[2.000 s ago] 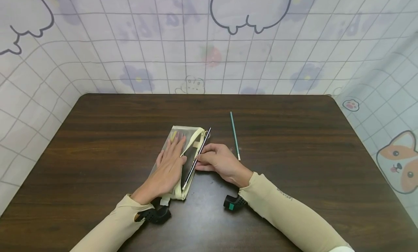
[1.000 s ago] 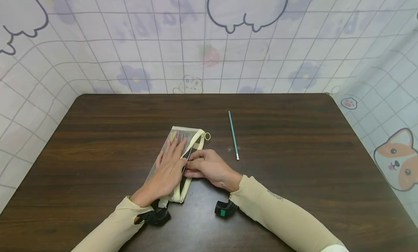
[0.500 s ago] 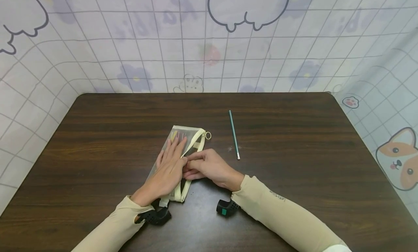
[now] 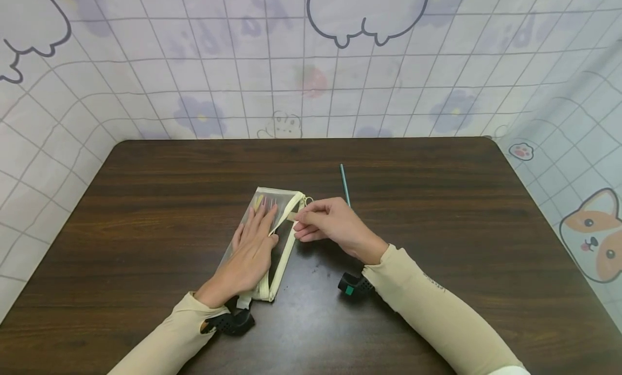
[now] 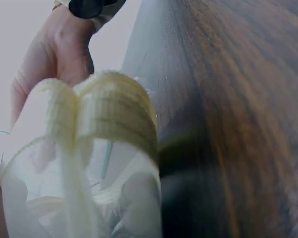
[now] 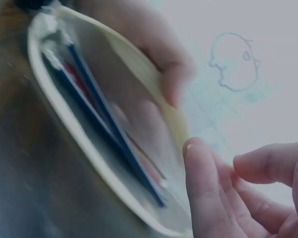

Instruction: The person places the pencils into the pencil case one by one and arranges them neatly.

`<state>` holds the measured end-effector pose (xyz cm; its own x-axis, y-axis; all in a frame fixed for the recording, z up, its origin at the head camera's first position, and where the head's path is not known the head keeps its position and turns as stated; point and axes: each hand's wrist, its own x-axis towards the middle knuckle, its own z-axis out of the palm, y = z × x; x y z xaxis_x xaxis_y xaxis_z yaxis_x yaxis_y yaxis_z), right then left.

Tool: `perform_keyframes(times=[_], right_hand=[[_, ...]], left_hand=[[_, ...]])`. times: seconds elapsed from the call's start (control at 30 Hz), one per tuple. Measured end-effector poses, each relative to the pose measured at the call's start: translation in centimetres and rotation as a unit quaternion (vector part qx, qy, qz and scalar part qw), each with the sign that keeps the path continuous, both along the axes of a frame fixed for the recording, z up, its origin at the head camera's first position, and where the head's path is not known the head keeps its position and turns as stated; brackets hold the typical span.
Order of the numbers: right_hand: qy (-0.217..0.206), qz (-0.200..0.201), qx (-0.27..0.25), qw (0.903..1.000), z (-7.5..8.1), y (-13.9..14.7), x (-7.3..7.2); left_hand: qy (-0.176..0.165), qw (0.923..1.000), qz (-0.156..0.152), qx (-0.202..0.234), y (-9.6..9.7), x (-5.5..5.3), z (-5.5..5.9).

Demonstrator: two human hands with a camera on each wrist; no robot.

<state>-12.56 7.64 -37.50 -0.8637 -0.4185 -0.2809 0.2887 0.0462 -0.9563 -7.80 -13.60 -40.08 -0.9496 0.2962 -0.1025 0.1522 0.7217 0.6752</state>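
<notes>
A see-through pencil case point(image 4: 283, 264) with cream zipper edging lies on the table, its mouth unzipped. My left hand point(image 4: 250, 251) rests flat on its upper side with the fingers spread. Inside the gaping mouth, two dark blue pencils point(image 6: 102, 114) lie side by side with something red next to them in the right wrist view. My right hand point(image 4: 335, 226) hovers at the far end of the mouth, near the zipper's ring pull. Its thumb and forefinger stand apart with nothing between them in the right wrist view. The left wrist view shows the case's folded cream edging point(image 5: 116, 106) close up.
A teal pencil point(image 4: 344, 182) lies behind my right hand, its near end hidden by that hand. The dark wooden table point(image 4: 170, 202) meets a patterned cloth backdrop point(image 4: 233, 89) at the back and sides. A black wrist camera point(image 4: 353, 284) hangs under the right wrist.
The dark pencil my right hand held has gone down into the case. That hand has let go and moved away, up and to the right. The left hand stays put.
</notes>
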Motion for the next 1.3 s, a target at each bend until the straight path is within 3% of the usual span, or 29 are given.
perform_keyframes(times=[0.3,0.47,0.63,0.8,1.07,1.2,1.3], right_hand=[[0.049,-0.056,-0.001,0.9972,1.8,4.2,-2.0],[0.054,-0.08,0.008,0.9953,1.3,6.4,-3.3],[0.049,-0.094,0.052,0.993,0.4,7.8,-4.4],[0.042,-0.09,0.1,0.99,-0.6,8.8,-5.1],[0.043,-0.09,0.129,0.9866,-1.6,9.3,-5.7],[0.044,-0.089,0.178,0.9789,-2.0,9.3,-5.8],[0.062,-0.086,0.238,0.9655,-2.2,9.2,-5.8]], left_hand=[[0.0,1.0,0.003,0.005,0.0,0.0,-0.1],[0.006,0.9999,0.001,0.008,0.0,0.1,-0.1],[0.008,0.9999,0.001,0.008,0.0,0.2,-0.1],[0.002,1.0,0.002,0.007,0.1,0.1,-0.1],[0.005,1.0,-0.001,0.005,0.1,0.1,-0.1],[0.007,0.9999,-0.002,0.007,0.1,0.1,-0.2],[0.007,0.9999,-0.002,0.007,0.1,0.1,-0.2]])
